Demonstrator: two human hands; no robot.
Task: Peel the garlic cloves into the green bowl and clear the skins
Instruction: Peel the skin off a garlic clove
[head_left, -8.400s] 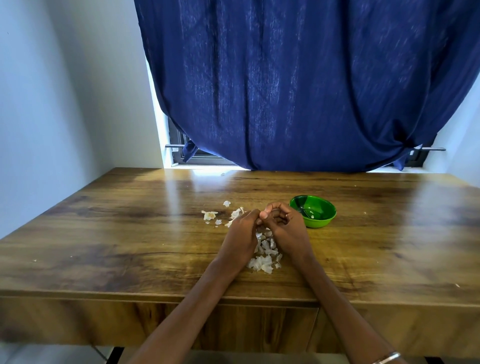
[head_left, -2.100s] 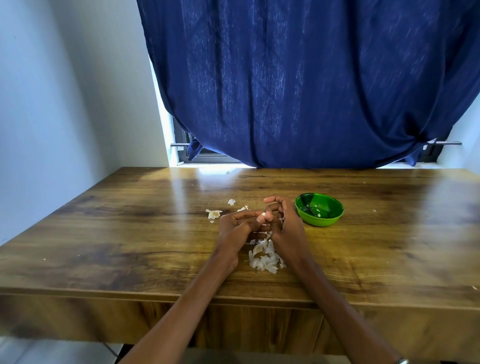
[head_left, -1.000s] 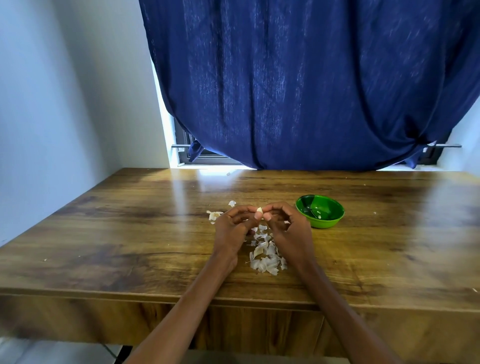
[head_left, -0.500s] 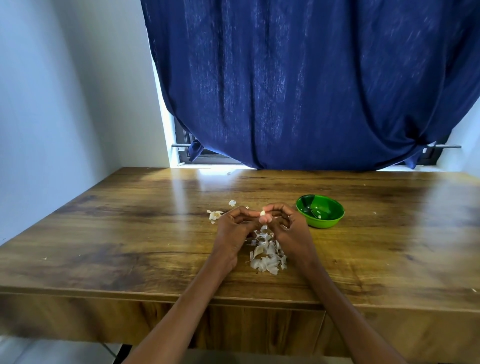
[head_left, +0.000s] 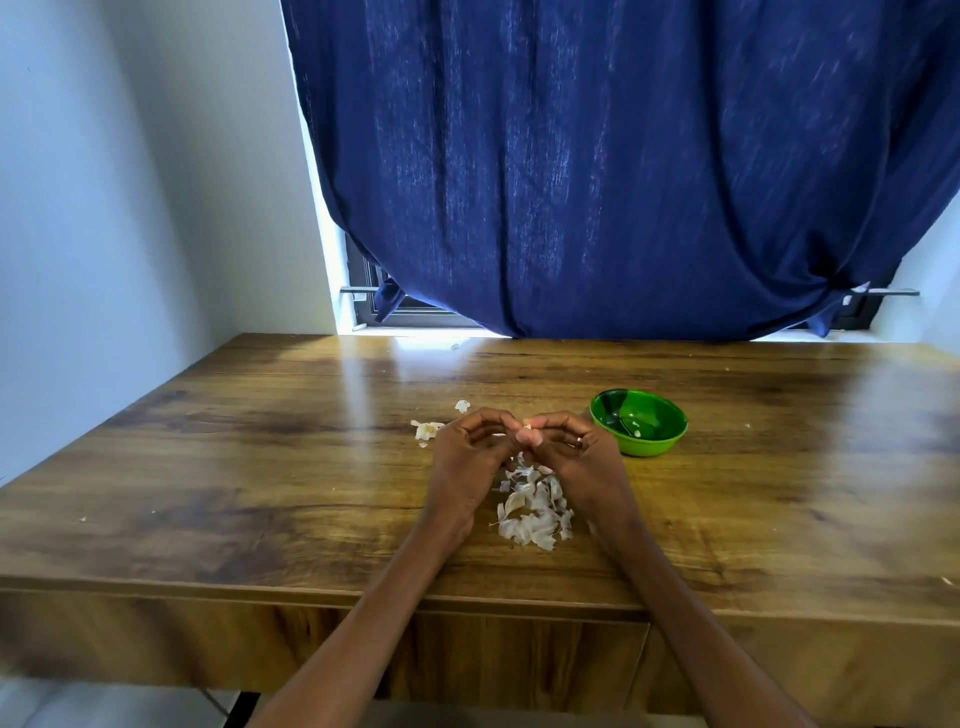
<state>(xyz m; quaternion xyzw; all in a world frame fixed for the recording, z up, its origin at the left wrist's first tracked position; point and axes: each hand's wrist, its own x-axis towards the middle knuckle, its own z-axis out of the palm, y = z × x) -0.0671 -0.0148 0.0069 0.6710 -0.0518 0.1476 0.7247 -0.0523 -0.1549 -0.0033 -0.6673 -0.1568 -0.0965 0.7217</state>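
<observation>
My left hand (head_left: 467, 457) and my right hand (head_left: 574, 457) meet fingertip to fingertip above the wooden table (head_left: 260, 467). Between the tips they pinch a small pale garlic clove (head_left: 527, 427), mostly hidden by the fingers. A heap of white garlic skins (head_left: 535, 512) lies on the table just under and in front of the hands. The green bowl (head_left: 638, 429) stands a little to the right of my right hand, with a few small pale bits inside. More loose skins (head_left: 426, 429) and one scrap (head_left: 462, 406) lie to the left of my left hand.
A dark blue curtain (head_left: 597, 171) hangs over the window behind the table's far edge. A white wall (head_left: 130, 208) runs along the left side. The table's front edge (head_left: 311, 592) is close to my body. Tiny skin flecks dot the tabletop.
Both hands have stayed over the skin heap, working the clove between their fingertips. The skin heap has grown a little since the earliest frame. The bowl has not moved.
</observation>
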